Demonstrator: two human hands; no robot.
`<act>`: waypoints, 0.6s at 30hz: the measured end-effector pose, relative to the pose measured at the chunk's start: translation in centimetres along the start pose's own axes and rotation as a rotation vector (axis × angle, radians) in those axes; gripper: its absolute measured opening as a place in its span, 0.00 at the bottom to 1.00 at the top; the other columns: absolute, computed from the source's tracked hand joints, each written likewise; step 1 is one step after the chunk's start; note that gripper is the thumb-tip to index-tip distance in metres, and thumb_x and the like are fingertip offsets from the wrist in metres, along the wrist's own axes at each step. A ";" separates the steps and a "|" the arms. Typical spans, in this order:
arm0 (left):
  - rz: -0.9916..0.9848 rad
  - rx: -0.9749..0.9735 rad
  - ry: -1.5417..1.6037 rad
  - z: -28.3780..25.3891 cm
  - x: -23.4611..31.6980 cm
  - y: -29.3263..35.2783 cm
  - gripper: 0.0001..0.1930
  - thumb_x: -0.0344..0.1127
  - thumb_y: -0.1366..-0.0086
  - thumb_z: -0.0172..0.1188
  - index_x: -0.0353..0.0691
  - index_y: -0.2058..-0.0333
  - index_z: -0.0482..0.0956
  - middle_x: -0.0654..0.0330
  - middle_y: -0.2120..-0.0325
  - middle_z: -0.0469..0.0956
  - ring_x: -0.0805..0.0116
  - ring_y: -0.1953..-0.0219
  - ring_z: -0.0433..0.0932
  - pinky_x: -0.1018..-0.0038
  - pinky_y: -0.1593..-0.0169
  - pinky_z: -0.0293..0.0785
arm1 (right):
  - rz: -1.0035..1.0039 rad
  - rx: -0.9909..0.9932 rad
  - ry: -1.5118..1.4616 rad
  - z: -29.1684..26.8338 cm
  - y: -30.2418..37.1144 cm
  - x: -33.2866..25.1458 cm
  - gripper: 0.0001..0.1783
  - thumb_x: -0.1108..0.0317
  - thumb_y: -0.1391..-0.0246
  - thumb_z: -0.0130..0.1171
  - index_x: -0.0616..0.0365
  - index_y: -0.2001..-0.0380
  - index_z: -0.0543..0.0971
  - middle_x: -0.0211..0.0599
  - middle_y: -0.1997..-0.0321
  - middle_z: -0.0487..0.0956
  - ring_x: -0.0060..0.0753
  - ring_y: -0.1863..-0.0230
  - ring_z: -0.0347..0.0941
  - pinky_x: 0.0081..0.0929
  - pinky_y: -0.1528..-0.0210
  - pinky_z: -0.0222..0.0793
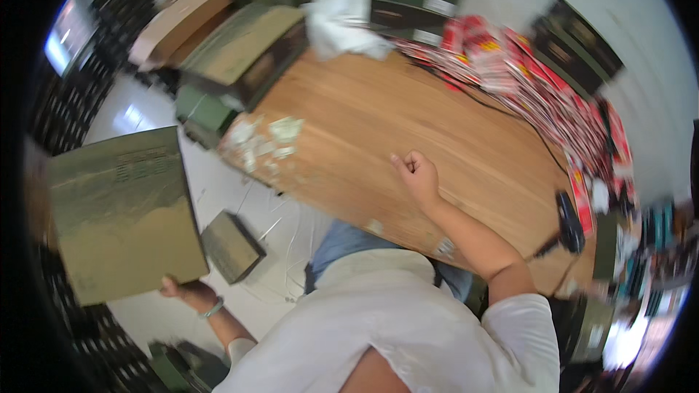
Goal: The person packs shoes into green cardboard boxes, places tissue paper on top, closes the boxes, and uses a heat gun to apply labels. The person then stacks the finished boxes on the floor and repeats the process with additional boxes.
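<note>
My left hand (pixel 191 294) grips the lower right edge of a large olive-green box (pixel 127 222), its thumb lying on the top face. The box hangs off to the left, beside the table and above the floor. The top is two-toned, with a darker band and faint printing. Over the wooden table (pixel 349 127), my right hand (pixel 417 175) is curled into a loose fist, and nothing shows in it. Its forearm reaches in from the right across the table's near edge.
A smaller dark box (pixel 231 247) lies on the floor. Another green box (pixel 251 47) stands at the table's left end, near paper scraps (pixel 266 142). Red-and-white packets (pixel 510 65) heap along the wall, below stacked dark boxes (pixel 575 47). A black hair dryer (pixel 569 224) lies at right.
</note>
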State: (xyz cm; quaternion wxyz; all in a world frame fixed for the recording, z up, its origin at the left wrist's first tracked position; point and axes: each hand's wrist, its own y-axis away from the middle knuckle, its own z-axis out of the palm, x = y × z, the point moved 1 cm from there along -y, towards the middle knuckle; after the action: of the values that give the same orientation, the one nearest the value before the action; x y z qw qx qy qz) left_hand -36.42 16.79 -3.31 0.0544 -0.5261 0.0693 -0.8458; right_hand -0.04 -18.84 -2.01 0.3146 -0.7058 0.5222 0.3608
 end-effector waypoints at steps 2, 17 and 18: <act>-0.076 -0.188 0.136 1.5 1.3 -0.7 0.31 0.55 0.36 0.53 0.39 0.42 0.66 0.55 0.44 0.68 0.56 0.43 0.69 0.59 0.42 0.68 | 0.033 0.190 0.051 -4.9 2.0 4.5 0.18 0.55 0.41 0.60 0.58 0.76 0.79 0.28 0.82 0.72 0.22 0.82 0.65 0.25 0.80 0.62; -0.909 -1.974 -0.700 41.4 -8.8 9.9 0.35 0.53 0.42 0.60 0.35 0.42 0.70 0.53 0.47 0.74 0.60 0.46 0.73 0.67 0.43 0.68 | 0.138 0.193 -1.586 -20.1 12.3 11.2 0.49 0.27 0.42 0.34 0.51 0.29 0.52 0.51 0.26 0.51 0.50 0.25 0.41 0.45 0.27 0.33; -0.837 -1.965 -0.738 43.3 -10.3 10.5 0.34 0.52 0.42 0.61 0.36 0.43 0.71 0.53 0.48 0.75 0.60 0.46 0.73 0.67 0.42 0.67 | 0.121 0.191 -1.630 -20.1 12.2 11.9 0.50 0.26 0.42 0.34 0.51 0.29 0.52 0.51 0.26 0.50 0.49 0.25 0.40 0.45 0.27 0.32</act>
State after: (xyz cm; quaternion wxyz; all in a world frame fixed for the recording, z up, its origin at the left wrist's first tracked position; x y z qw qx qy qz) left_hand 7.19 5.53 4.65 -0.6533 -0.5404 0.5024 -0.1694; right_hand -5.85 -44.55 -1.94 0.6336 -0.1633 0.1956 0.7305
